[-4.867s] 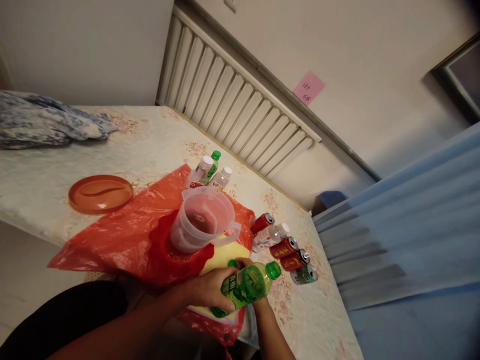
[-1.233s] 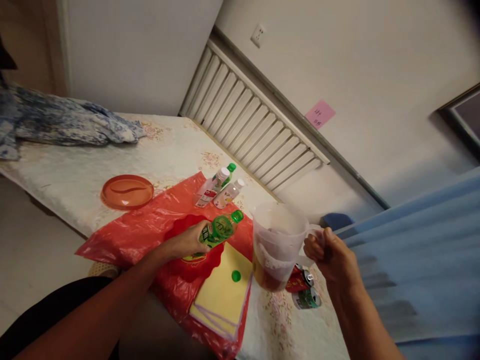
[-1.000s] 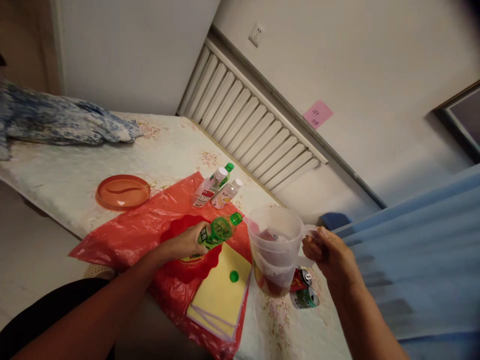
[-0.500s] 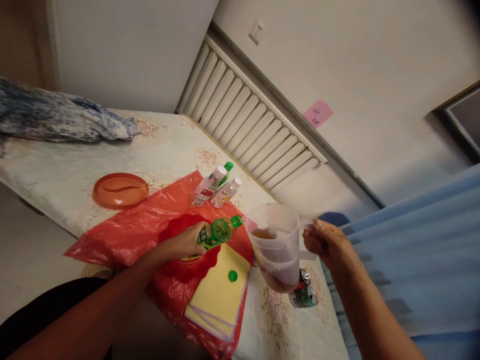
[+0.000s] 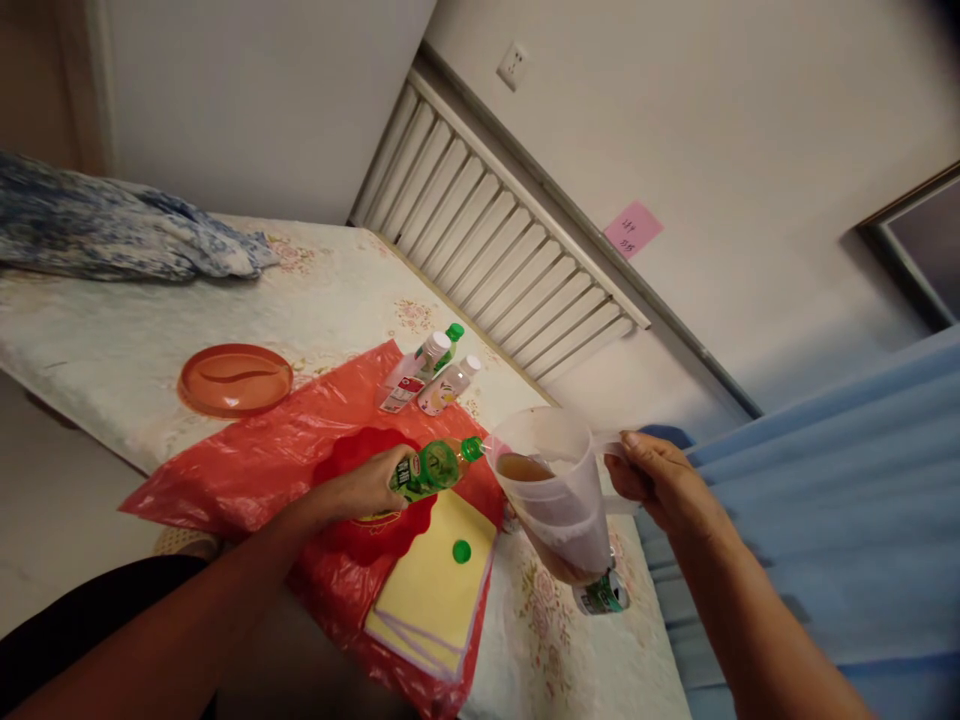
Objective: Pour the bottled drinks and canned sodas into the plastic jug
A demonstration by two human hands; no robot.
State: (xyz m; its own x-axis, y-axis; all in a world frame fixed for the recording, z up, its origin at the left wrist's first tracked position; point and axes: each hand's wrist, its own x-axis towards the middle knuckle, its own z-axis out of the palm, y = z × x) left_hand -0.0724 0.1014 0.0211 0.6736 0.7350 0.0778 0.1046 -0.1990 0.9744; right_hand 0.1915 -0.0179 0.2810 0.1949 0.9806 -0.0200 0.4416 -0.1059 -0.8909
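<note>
My left hand (image 5: pixel 386 482) is wrapped round a green plastic drink bottle (image 5: pixel 431 470), uncapped and leaning to the right. In my right hand (image 5: pixel 652 468) is the handle of a translucent plastic jug (image 5: pixel 559 510), tipped to the left. Brownish liquid (image 5: pixel 523 467) lies against the jug's near-left wall, close to its spout. The spout meets or nearly meets the bottle's mouth; whether liquid runs between them I cannot make out. A green cap (image 5: pixel 461 551) rests on a yellow cloth (image 5: pixel 427 590) below the bottle. Under my left hand is a red scalloped dish (image 5: pixel 345 450).
A red plastic sheet (image 5: pixel 225 465) covers part of the flowered tabletop (image 5: pixel 330 310). Several bottles (image 5: pixel 447 387) stand behind the dish. An orange lidded box (image 5: pixel 236 380) is at left, a green can (image 5: pixel 600 595) beneath the jug. A radiator (image 5: pixel 495 210) lines the wall.
The jug has tilted further towards the bottle, and its liquid has shifted up to the spout side. The jug now hides more of the cans. My left hand keeps its hold.
</note>
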